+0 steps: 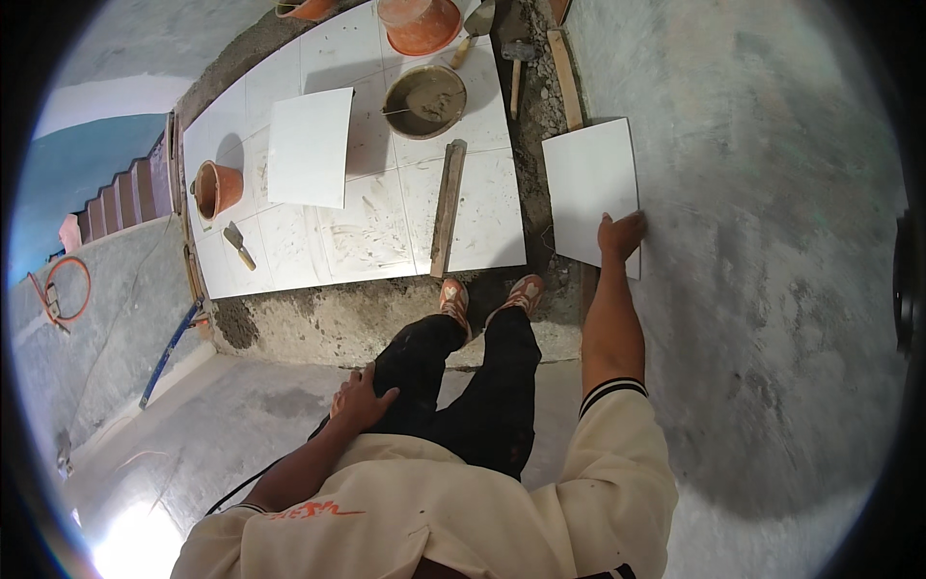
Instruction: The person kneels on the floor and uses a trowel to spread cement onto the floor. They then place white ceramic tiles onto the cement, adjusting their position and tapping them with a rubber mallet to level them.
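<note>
A loose white tile was set over the tiled floor, its long axis pointed away from the body. The left hand was rested on the black trousers, fingers loosely curled, nothing held. Beside the grey wall, a second white tile was pointed lengthwise away, far end slanted slightly left; its right edge was gripped by the right hand, arm stretched forward.

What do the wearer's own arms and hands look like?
Right hand and left hand: no gloves visible. Forearms uncovered. Right sleeve: short, cream, its cuff black with a pale stripe. Left sleeve: also cream, dark band at its edge. No markings legible on either sleeve.
</note>
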Action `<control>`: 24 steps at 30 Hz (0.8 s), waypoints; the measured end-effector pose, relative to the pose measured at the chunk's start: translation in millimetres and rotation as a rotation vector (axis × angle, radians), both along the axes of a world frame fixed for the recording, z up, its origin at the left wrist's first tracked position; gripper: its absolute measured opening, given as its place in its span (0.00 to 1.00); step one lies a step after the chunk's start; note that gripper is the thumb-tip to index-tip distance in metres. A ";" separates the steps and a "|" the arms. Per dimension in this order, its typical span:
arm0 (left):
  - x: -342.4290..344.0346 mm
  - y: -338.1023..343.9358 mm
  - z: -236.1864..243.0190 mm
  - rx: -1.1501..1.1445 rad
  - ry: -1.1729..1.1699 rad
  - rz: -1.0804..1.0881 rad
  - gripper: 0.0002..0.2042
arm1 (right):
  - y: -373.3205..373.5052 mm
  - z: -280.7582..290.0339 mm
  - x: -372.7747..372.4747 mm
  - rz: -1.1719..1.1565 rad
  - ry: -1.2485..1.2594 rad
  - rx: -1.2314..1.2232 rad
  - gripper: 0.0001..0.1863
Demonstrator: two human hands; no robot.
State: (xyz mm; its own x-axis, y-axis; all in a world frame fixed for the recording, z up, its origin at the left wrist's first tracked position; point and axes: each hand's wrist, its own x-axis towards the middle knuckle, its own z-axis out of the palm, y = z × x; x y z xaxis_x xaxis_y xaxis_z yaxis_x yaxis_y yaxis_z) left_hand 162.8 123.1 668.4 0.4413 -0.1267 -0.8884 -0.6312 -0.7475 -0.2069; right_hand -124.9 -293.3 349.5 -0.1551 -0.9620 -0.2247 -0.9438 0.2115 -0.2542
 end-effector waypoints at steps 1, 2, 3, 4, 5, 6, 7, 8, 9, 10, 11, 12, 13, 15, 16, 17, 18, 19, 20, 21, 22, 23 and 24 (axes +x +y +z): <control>2.4 -0.2 -0.2 0.006 0.001 0.003 0.42 | -0.1 0.9 1.9 -0.001 -0.005 0.004 0.45; 4.5 -0.7 -1.4 0.009 0.005 0.006 0.43 | -1.4 1.4 3.1 -0.007 -0.010 0.003 0.45; 6.7 -0.3 -1.7 0.013 0.012 0.008 0.43 | -1.5 2.1 3.4 -0.025 -0.016 0.001 0.46; 8.5 -0.7 -3.9 0.006 0.016 0.001 0.43 | -2.7 2.3 3.2 -0.019 -0.017 0.011 0.46; 10.1 -0.5 -5.7 0.005 0.023 0.001 0.43 | -3.0 2.8 3.2 -0.023 -0.024 0.014 0.46; 11.8 0.2 -6.3 0.004 0.023 -0.007 0.43 | -3.9 3.5 2.7 -0.043 -0.024 0.027 0.47; 13.4 0.9 -7.0 0.009 0.018 -0.019 0.43 | -4.3 4.7 2.8 -0.031 0.002 0.027 0.47; 15.3 1.4 -7.8 -0.003 0.024 -0.015 0.43 | -5.2 6.6 2.5 -0.013 0.001 0.012 0.46; 16.6 2.4 -7.7 -0.002 0.029 -0.012 0.43 | -5.7 8.5 2.6 -0.005 0.008 0.015 0.46; 18.1 3.6 -7.8 0.000 0.031 -0.015 0.43 | -6.1 10.6 2.6 -0.011 0.023 0.067 0.46; 19.4 4.4 -8.1 -0.004 0.037 -0.008 0.43 | -6.4 12.3 2.9 -0.013 0.010 0.054 0.44; 20.5 5.7 -8.1 -0.005 0.039 -0.007 0.43 | -6.0 13.7 3.1 -0.029 0.003 0.091 0.42; 21.7 6.2 -8.6 -0.009 0.033 -0.011 0.43 | -5.5 13.9 3.8 -0.042 -0.024 0.094 0.41; 22.0 8.2 -8.6 -0.007 0.033 -0.008 0.43 | -0.4 11.2 6.6 0.003 0.005 0.131 0.37; 22.2 8.2 -8.6 -0.013 0.027 -0.019 0.43 | 3.1 7.8 9.1 0.012 0.027 0.127 0.36; 22.0 7.6 -8.6 -0.006 0.029 -0.008 0.43 | 7.0 3.3 12.8 0.073 -0.010 0.144 0.34; 21.3 7.0 -7.7 0.000 0.027 -0.001 0.43 | 11.7 -2.5 18.0 0.125 -0.030 0.158 0.31; 20.8 6.1 -6.1 -0.003 0.021 0.000 0.43 | 16.1 -8.2 23.5 0.160 -0.050 0.179 0.29; 20.4 5.1 -4.1 0.014 0.035 0.013 0.43 | 20.7 -13.7 29.3 0.183 -0.038 0.245 0.28; 20.0 4.4 -1.7 0.016 0.044 0.022 0.43 | 24.7 -17.7 34.7 0.190 -0.028 0.312 0.26; 21.0 3.1 -0.1 0.011 0.040 0.023 0.42 | 26.6 -20.2 40.1 0.213 -0.052 0.383 0.25; 22.7 2.8 1.9 -0.007 0.036 0.034 0.42 | 28.4 -19.5 43.5 0.212 -0.073 0.358 0.23; 23.6 4.9 4.6 -0.020 0.038 0.038 0.42 | 30.7 -15.8 45.3 0.188 -0.094 0.357 0.22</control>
